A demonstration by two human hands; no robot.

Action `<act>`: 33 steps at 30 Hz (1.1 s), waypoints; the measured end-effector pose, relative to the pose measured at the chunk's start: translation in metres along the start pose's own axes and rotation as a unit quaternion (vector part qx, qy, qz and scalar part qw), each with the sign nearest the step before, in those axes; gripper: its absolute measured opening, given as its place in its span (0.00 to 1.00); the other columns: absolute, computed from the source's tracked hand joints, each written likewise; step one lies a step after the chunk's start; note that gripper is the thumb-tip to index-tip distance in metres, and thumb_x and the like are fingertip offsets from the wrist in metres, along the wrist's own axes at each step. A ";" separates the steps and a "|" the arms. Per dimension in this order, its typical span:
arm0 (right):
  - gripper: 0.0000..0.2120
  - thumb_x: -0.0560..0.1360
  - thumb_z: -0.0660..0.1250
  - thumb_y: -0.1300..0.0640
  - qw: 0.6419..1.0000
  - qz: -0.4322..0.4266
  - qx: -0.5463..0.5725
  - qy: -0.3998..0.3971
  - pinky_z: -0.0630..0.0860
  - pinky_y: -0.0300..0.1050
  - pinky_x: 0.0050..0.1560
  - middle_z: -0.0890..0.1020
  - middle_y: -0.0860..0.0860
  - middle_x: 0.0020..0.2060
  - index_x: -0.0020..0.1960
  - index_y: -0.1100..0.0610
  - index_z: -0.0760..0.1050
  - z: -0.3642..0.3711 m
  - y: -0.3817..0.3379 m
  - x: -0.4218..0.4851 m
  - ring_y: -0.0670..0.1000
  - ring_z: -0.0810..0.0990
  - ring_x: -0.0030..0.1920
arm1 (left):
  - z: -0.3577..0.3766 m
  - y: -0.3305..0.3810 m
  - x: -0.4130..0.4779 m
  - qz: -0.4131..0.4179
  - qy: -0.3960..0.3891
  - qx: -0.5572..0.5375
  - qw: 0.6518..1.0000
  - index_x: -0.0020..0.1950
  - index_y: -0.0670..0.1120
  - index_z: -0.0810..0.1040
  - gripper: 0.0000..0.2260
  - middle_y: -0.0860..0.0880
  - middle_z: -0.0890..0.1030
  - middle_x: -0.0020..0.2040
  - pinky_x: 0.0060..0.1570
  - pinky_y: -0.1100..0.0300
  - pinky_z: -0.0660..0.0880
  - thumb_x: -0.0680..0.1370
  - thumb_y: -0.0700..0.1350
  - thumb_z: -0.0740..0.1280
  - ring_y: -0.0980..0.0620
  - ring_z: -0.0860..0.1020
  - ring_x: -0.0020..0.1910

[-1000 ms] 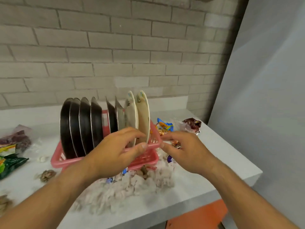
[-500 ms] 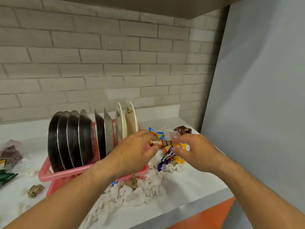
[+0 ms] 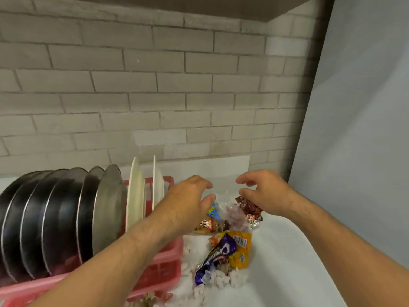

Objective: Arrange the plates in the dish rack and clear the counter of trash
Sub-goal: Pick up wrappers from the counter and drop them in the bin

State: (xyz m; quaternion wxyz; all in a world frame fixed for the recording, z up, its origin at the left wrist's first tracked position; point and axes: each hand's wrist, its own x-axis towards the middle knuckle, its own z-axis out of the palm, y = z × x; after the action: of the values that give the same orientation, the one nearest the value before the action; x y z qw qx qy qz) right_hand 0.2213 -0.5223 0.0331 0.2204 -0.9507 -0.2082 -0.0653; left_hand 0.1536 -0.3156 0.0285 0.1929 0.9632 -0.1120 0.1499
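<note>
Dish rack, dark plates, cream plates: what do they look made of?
Dish rack: red moulded plastic, semi-gloss; the lattice wall and thick rounded rim suggest it. Dark plates: probably steel; they show thin bright rims, and the rightmost has a dull grey sheen. Cream plates: matte, opaque, thin-edged; melamine or ceramic, cannot tell which.

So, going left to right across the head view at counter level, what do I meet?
Dark round metal plates → two cream round plates → left hand → crumpled purple snack wrapper → right hand → plain grey wall panel.
</note>
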 end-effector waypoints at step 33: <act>0.18 0.72 0.69 0.58 0.935 -0.038 -0.031 -0.351 0.80 0.45 0.35 0.78 0.53 0.50 0.62 0.55 0.74 0.150 0.085 0.202 0.54 0.81 0.42 | 0.059 -0.055 0.123 -0.233 -0.018 0.086 0.968 0.66 0.49 0.74 0.14 0.48 0.75 0.64 0.63 0.55 0.70 0.80 0.46 0.60 0.48 0.74 0.62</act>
State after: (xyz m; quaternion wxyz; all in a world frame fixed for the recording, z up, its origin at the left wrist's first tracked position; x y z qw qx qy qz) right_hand 0.4447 -0.4504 -0.0911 0.1014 -0.9107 -0.3064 0.2579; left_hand 0.2974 -0.3099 -0.0015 0.1373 0.9782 0.1256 0.0926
